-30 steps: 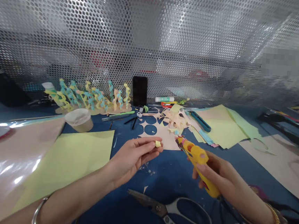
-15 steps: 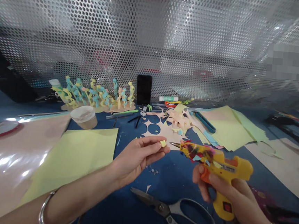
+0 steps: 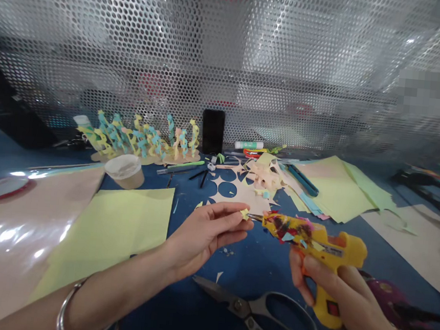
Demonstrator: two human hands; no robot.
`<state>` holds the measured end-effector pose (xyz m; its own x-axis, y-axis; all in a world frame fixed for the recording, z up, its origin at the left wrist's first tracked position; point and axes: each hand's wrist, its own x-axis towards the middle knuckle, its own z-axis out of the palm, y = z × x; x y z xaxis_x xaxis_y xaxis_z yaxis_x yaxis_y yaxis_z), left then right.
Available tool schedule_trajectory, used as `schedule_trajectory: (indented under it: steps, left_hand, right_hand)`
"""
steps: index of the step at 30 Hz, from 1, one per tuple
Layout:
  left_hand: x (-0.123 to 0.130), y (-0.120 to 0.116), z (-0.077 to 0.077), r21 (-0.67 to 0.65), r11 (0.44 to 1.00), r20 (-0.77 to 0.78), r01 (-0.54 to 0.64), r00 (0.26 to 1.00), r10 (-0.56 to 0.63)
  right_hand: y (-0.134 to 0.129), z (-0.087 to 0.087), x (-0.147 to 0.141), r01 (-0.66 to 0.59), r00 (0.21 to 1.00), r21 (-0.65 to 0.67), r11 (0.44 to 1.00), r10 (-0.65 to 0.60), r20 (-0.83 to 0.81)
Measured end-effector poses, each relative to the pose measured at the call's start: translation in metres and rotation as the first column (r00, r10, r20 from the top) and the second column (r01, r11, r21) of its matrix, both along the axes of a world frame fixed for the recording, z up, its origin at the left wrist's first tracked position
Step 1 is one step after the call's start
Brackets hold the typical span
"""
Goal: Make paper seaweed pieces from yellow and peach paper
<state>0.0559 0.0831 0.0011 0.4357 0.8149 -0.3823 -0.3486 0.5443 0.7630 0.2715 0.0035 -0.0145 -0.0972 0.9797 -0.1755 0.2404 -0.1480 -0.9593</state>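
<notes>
Between thumb and fingertips, my left hand pinches a small folded piece of yellow paper. My right hand grips a yellow glue gun by its handle, fingers around the orange trigger. Scraps of coloured paper and dark residue cling to the gun's front. The metal nozzle points left, and its tip is at the yellow paper; I cannot tell whether they touch. Below both hands, a large pair of scissors lies on the blue table.
Curly blue, yellow and pink paper strips stand on a pink base at the back left, near a white cup. A phone leans upright against the perforated metal panel. Paper offcuts and yellow sheets lie behind my right hand.
The glue gun has moved slightly left and its nozzle has come up to the yellow paper. My left hand has shifted a little to the right, still pinching the paper.
</notes>
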Motion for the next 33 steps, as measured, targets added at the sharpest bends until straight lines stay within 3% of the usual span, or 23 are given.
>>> schedule_trajectory:
  steps: [13,33]
  left_hand:
    - [-0.0004,0.0015,-0.0029,-0.006,1.000,0.020,-0.010,1.000,0.010]
    - [-0.0003,0.0009,-0.0033,-0.008,1.000,0.030,-0.004,1.000,0.004]
  right_hand:
    - [0.0016,0.0039,-0.0030,0.024,0.994,0.057,0.998,-0.030,0.103]
    - [0.0000,0.0044,-0.0036,0.025,0.987,0.020,0.999,-0.028,0.158]
